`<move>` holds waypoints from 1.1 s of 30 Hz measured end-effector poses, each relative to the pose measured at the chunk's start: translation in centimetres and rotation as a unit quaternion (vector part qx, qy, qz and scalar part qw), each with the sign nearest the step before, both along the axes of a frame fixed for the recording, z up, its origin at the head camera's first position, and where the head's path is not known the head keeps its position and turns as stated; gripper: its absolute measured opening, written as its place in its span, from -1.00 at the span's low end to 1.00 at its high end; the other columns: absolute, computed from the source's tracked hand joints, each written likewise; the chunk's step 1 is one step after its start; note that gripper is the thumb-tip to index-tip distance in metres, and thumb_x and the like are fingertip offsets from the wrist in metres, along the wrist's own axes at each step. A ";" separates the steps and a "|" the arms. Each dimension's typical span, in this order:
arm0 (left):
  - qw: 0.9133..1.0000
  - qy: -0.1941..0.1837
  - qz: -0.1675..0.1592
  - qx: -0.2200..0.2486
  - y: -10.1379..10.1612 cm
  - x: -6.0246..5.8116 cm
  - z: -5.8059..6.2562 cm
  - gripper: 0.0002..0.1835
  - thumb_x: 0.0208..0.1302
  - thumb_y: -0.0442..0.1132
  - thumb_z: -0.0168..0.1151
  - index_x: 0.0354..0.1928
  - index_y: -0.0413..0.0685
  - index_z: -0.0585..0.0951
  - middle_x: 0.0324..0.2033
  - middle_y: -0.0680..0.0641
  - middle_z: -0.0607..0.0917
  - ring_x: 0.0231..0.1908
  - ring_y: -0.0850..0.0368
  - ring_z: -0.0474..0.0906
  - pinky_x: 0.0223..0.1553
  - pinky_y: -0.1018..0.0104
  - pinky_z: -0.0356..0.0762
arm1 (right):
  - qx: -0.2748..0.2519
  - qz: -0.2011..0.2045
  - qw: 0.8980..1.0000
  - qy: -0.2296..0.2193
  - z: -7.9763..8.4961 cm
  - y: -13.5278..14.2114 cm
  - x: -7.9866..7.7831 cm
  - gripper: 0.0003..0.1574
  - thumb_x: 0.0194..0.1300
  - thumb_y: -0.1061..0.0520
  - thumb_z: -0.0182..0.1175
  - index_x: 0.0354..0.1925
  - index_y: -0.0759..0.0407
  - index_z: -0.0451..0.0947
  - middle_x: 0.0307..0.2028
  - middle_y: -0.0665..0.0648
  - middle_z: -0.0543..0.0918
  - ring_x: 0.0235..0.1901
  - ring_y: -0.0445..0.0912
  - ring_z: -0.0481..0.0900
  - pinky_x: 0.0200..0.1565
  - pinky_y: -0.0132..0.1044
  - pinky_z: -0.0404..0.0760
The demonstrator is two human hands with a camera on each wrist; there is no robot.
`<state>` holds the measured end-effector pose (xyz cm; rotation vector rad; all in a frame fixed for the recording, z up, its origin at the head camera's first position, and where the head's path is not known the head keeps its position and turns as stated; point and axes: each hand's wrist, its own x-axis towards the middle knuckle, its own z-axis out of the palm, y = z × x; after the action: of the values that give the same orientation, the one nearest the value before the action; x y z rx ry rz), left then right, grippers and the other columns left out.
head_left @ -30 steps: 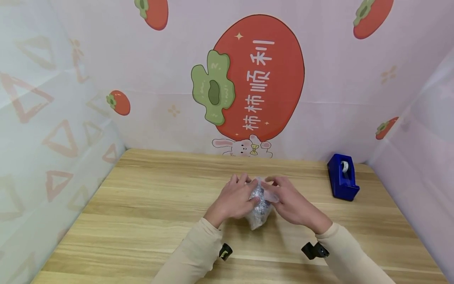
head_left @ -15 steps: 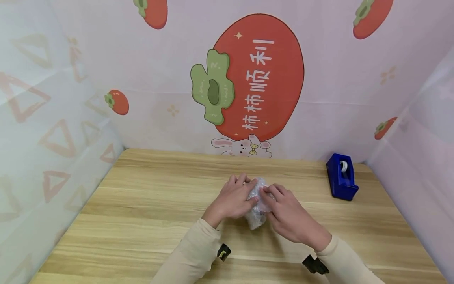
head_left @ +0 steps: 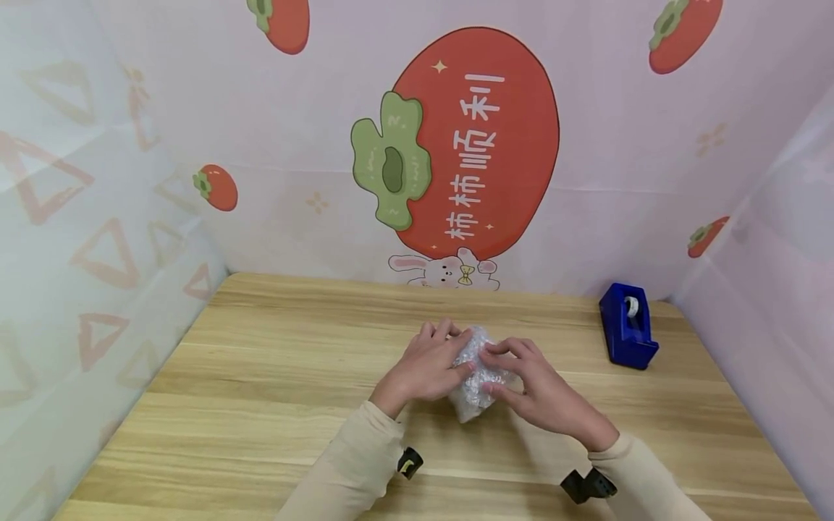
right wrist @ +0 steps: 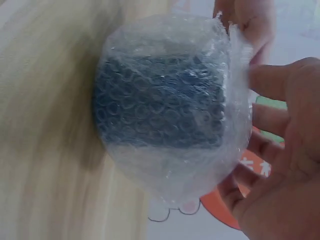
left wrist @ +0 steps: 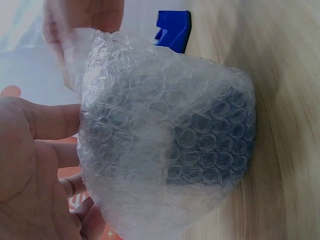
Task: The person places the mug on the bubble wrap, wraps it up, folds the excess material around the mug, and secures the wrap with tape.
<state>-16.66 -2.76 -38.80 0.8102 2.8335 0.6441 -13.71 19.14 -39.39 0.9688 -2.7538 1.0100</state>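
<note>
A bundle of clear bubble wrap (head_left: 470, 399) stands on the wooden table, between both hands. Through the wrap (left wrist: 210, 135) a dark blue shape shows in the left wrist view; its kind cannot be told. My left hand (head_left: 423, 367) holds the bundle's upper left side, thumb on the near side and fingers farther back. From the right, my right hand (head_left: 544, 394) holds the top of the wrap, with thumb and index fingertips apart on it. The right wrist view shows curved fingers (right wrist: 272, 120) at the upper edge of the wrap (right wrist: 160, 100).
A blue tape dispenser (head_left: 629, 325) with a roll of tape stands at the table's back right. Printed cloth walls (head_left: 313, 108) enclose the wooden table (head_left: 260, 383) at the back and both sides.
My right hand has brought a loose flap of wrap down over the bundle's top, then spread its thumb and index finger on it. My left hand has stayed in place.
</note>
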 end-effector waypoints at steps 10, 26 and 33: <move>1.000 -0.006 -0.001 0.011 0.0 0.2 0.4 -0.32 0.50 0.12 0.02 0.52 -0.05 0.32 0.24 -0.08 0.38 0.00 0.01 0.24 -0.08 0.22 0.29 | -0.062 -0.046 0.997 -0.008 -0.9 -0.6 -0.9 -0.44 0.07 0.12 0.59 0.05 0.15 0.66 0.06 0.09 0.47 0.10 0.06 0.41 -0.03 -0.06 0.53; 0.996 0.045 0.075 0.005 1.5 0.2 0.2 -0.18 0.22 0.37 0.28 0.37 0.01 0.54 0.08 -0.03 0.53 -0.09 0.06 0.35 -0.12 0.25 0.40 | -0.077 -0.079 0.992 -0.058 -1.5 -0.3 -1.2 -0.07 -0.01 0.02 0.64 0.24 0.21 0.43 0.16 0.18 0.40 0.08 0.03 0.44 -0.02 -0.13 0.51; 0.996 0.037 0.080 0.024 1.4 0.4 -0.1 -0.19 0.20 0.32 0.34 0.38 0.00 0.53 0.07 -0.01 0.51 -0.08 0.06 0.33 -0.11 0.25 0.38 | -0.051 -0.071 0.995 -0.053 -1.2 0.0 -0.8 0.03 -0.04 -0.03 0.65 0.31 0.22 0.42 0.22 0.16 0.40 0.15 0.04 0.45 0.05 -0.02 0.57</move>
<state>-16.25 -1.31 -38.92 0.6302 2.9843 0.7207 -14.55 19.17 -40.55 0.7137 -2.7744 1.1976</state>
